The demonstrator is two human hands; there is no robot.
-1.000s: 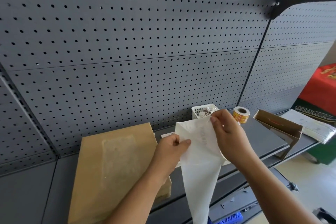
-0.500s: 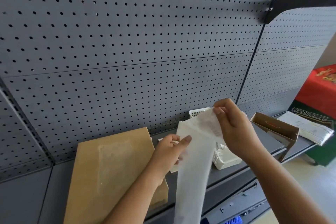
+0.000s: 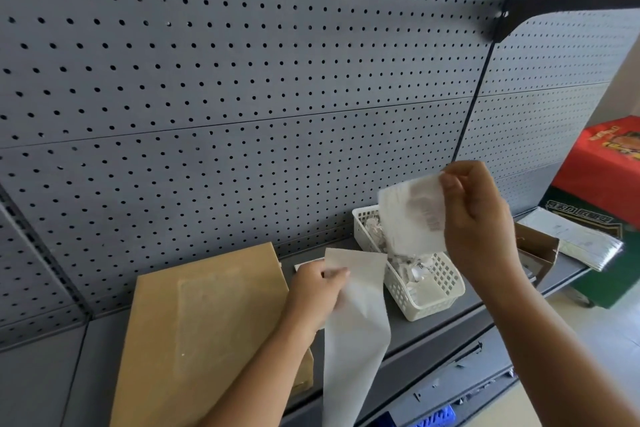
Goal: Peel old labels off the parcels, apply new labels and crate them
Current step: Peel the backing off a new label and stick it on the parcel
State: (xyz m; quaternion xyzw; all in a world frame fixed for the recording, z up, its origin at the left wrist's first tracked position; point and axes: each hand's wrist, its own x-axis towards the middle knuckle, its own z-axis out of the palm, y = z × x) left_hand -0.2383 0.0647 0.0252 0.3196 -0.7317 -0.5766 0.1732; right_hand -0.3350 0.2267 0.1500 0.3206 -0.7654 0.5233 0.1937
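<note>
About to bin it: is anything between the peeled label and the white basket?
Nothing visible does. The right hand pinches the label above the basket, open-topped and holding only crumpled scraps. The parcel in the left hand hangs further left.

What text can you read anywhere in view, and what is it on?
None reads for certain.
Peeled label pinched in right hand: grey print, blurred.
Green box: gold characters, too blurred.
Red box: yellow markings, blurred.
White parcel in left hand: blank side showing.
Brown parcel: no print visible.
</note>
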